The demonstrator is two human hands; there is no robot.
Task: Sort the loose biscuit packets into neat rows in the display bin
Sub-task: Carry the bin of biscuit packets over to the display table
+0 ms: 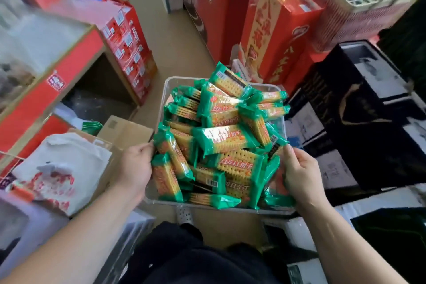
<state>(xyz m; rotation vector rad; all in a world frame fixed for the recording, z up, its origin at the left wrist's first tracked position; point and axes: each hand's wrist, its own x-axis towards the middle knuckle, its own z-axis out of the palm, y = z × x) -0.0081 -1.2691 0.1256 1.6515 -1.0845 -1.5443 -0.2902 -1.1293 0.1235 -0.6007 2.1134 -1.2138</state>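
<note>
The biscuit packets (227,138) are heaped well above the rim of the display bin (272,89), so any tilt or jolt could send the top ones sliding to the floor. Most at risk is the packet (228,80) perched over the far edge. Our left hand (136,166) curls round the bin's left wall, and our right hand (302,175) clasps the right wall, thumb up at the rim. The packets lie jumbled between our fingers — the outermost touch them, and no rows are formed yet.

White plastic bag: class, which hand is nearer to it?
Left. The left hand is just right of the white plastic bag, at the bin's left side; the right hand is across the bin.
</note>
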